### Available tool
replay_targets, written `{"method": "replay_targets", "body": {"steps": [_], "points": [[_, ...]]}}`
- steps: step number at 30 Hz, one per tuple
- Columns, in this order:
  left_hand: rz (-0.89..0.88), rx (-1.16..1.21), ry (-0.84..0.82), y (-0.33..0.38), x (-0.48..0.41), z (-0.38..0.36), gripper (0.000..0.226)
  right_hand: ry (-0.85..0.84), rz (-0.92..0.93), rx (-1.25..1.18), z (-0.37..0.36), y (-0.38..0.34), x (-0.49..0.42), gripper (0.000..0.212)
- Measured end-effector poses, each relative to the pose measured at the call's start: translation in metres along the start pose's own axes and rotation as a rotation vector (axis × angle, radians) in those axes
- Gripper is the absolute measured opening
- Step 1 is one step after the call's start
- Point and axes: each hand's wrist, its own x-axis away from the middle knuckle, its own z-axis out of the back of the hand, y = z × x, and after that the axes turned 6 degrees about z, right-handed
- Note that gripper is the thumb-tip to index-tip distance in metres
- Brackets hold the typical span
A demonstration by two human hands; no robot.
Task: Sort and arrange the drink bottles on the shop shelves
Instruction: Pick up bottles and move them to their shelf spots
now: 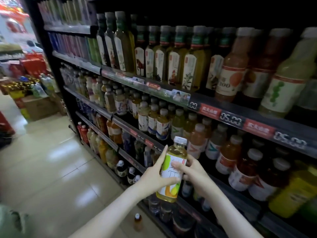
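A patch of pale green clothing (12, 222) is seen at the near left edge, and two bare forearms are stretched out from there toward the shelves. A drink bottle (173, 174) of yellow liquid, with a white cap and a white label printed with green and orange shapes, is held nearly upright in the air in front of the lower shelves, clamped between both hands. The left hand (153, 176) is laid against its left side, with the forefinger stretched up along the bottle and the thumb pressed across the label. The right hand (193, 170) is curled round its right side, thumb on the label. Below, a small amber bottle (138, 222) is stood on the tiled floor (51, 160). Behind the held bottle, rows of orange and yellow drinks (197, 141) are ranged on one shelf. Above them a price rail (230, 121) marked 05.00 is fixed, with tall tea bottles (173, 55) above it. A cardboard box (39, 105) is set far left.
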Motion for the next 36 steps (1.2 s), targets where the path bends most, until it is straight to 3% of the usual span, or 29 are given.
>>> {"method": "replay_targets", "body": {"steps": [2, 5, 12, 16, 19, 23, 25, 29, 33, 36], "points": [[0.021, -0.033, 0.047, -0.006, -0.014, 0.025, 0.111, -0.035, -0.007, 0.018, -0.021, 0.001, -0.027, 0.056], [0.067, -0.015, 0.051, -0.025, -0.031, 0.062, 0.115, -0.045, -0.022, 0.039, -0.057, 0.01, -0.059, 0.044], [0.089, -0.076, -0.033, -0.067, -0.071, 0.181, 0.105, 0.018, -0.091, -0.089, -0.153, 0.018, -0.126, 0.04], [0.168, 0.147, -0.137, -0.092, -0.083, 0.251, 0.091, -0.027, -0.128, 0.001, -0.207, 0.025, -0.157, 0.06], [0.202, 0.207, -0.171, -0.105, -0.087, 0.29, 0.081, -0.033, -0.159, 0.073, -0.235, 0.03, -0.172, 0.051], [0.219, 0.221, -0.194, -0.118, -0.103, 0.314, 0.094, -0.038, -0.187, 0.149, -0.25, 0.03, -0.187, 0.049], [0.226, 0.234, -0.197, -0.119, -0.114, 0.318, 0.088, -0.027, -0.197, 0.152, -0.249, 0.029, -0.196, 0.047], [0.308, 0.258, -0.147, -0.119, -0.14, 0.32, 0.074, 0.146, -0.145, 0.271, -0.238, 0.032, -0.221, 0.043], [0.322, 0.249, -0.137, -0.116, -0.171, 0.327, 0.051, 0.407, -0.031, 0.536, -0.218, 0.035, -0.245, 0.068], [0.303, 0.275, -0.085, -0.118, -0.194, 0.332, 0.052, 0.451, 0.101, 0.661, -0.206, 0.033, -0.268, 0.077]]}}
